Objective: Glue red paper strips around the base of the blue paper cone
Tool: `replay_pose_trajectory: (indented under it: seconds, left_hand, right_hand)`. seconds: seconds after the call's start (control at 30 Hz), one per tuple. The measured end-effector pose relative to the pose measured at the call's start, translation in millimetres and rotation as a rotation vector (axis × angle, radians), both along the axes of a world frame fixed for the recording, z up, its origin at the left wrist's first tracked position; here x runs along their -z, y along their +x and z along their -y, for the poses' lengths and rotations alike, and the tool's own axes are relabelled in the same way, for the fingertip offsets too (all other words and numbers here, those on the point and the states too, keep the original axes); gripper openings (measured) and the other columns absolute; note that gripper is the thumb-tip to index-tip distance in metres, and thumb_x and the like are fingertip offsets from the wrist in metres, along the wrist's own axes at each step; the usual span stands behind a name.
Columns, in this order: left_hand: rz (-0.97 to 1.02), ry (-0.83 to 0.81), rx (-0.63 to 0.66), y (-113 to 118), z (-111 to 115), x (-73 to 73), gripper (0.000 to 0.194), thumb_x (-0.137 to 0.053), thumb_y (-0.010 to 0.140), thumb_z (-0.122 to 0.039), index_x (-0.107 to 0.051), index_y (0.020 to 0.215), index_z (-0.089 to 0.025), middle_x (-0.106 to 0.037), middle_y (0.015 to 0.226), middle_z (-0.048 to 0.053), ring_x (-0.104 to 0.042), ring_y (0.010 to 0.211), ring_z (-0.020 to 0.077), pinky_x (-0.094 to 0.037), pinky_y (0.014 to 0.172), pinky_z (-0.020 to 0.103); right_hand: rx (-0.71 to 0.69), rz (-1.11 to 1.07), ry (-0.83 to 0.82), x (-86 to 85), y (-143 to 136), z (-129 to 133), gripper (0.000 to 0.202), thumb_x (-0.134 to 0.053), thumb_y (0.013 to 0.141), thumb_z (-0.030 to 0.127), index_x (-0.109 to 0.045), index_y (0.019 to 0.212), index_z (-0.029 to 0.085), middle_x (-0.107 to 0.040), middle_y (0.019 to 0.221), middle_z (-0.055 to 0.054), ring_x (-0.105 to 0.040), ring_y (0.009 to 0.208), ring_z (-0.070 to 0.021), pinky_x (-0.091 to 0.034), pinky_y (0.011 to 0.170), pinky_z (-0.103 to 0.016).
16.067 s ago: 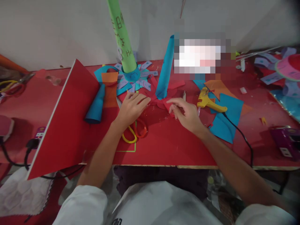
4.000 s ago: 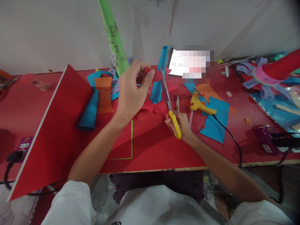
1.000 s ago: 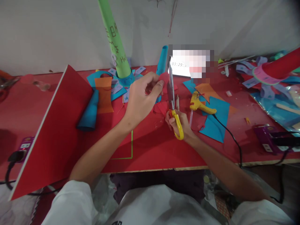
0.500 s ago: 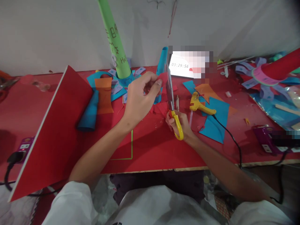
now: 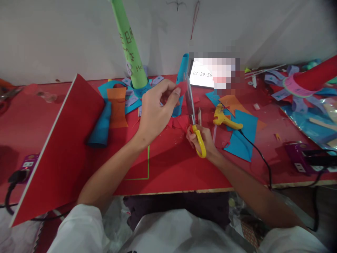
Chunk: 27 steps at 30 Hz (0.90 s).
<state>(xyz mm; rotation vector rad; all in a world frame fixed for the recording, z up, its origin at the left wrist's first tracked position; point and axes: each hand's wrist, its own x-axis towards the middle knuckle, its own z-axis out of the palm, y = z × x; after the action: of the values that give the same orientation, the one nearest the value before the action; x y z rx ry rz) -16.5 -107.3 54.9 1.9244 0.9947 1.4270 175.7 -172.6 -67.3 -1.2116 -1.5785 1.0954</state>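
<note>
Between thumb and fingers my left hand (image 5: 159, 107) pinches a small red piece of paper (image 5: 182, 88) above the table. My right hand (image 5: 200, 137) is closed round the yellow handles of a pair of scissors (image 5: 193, 109), blades pointing up. The blades meet the right edge of the red paper; whether they are fully together I cannot tell. Red paper scraps (image 5: 181, 122) lie beneath the hands. Behind my left hand a green paper tube (image 5: 131, 59) with writing stands in a blue paper ring.
A yellow glue gun (image 5: 226, 118) rests by blue paper (image 5: 243, 135) on the right, its cord running to the front edge. A red board (image 5: 60, 151) leans up at left beside a rolled blue paper (image 5: 100, 130). A lit screen (image 5: 202, 73) stands behind.
The scissor blades have tilted slightly to the left against the red paper. My left hand has shifted very little; the things on the table are unmoved.
</note>
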Motion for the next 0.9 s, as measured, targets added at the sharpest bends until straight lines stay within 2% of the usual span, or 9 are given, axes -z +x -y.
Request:
replay_pose_trajectory:
  seconds: [0.1, 0.3, 0.6, 0.9]
  left_hand:
    - [-0.001, 0.004, -0.001, -0.7, -0.2, 0.1, 0.036, -0.063, 0.104, -0.050, -0.061, 0.081, -0.022, -0.059, 0.071, 0.000, -0.065, 0.072, 0.0163, -0.056, 0.071, 0.032]
    - [0.015, 0.016, -0.009, -1.3, -1.2, -0.5, 0.034, -0.065, 0.103, -0.048, -0.062, 0.081, -0.023, -0.060, 0.070, -0.001, -0.064, 0.069, 0.0151, -0.054, 0.069, 0.031]
    - [0.014, -0.021, -0.025, -3.7, -2.2, -5.3, 0.025, -0.068, 0.102, -0.036, -0.063, 0.080, -0.025, -0.064, 0.070, -0.002, -0.060, 0.066, 0.0139, -0.052, 0.064, 0.029]
    - [0.038, 0.017, -0.061, -6.3, -5.0, -6.4, 0.025, -0.071, 0.100, -0.034, -0.063, 0.079, -0.024, -0.056, 0.069, -0.003, -0.056, 0.064, 0.0127, -0.045, 0.062, 0.030]
  right_hand:
    - [0.049, -0.016, 0.031, 1.1, -0.1, 0.4, 0.070, -0.052, 0.084, 0.093, -0.050, 0.077, 0.024, -0.042, 0.061, 0.003, -0.040, 0.055, -0.0122, -0.030, 0.047, -0.027]
    - [0.048, -0.015, 0.013, 0.6, -0.5, 0.6, 0.072, -0.053, 0.082, 0.095, -0.051, 0.076, 0.023, -0.042, 0.060, 0.003, -0.041, 0.055, -0.0123, -0.030, 0.046, -0.027]
    - [0.042, -0.003, -0.004, -1.7, -1.1, 0.4, 0.072, -0.053, 0.081, 0.095, -0.048, 0.073, 0.024, -0.041, 0.059, 0.003, -0.039, 0.054, -0.0125, -0.027, 0.046, -0.028]
    - [0.045, -0.004, -0.042, 0.3, -0.4, 1.6, 0.070, -0.057, 0.080, 0.094, -0.049, 0.074, 0.024, -0.043, 0.058, 0.004, -0.041, 0.052, -0.0122, -0.029, 0.045, -0.027]
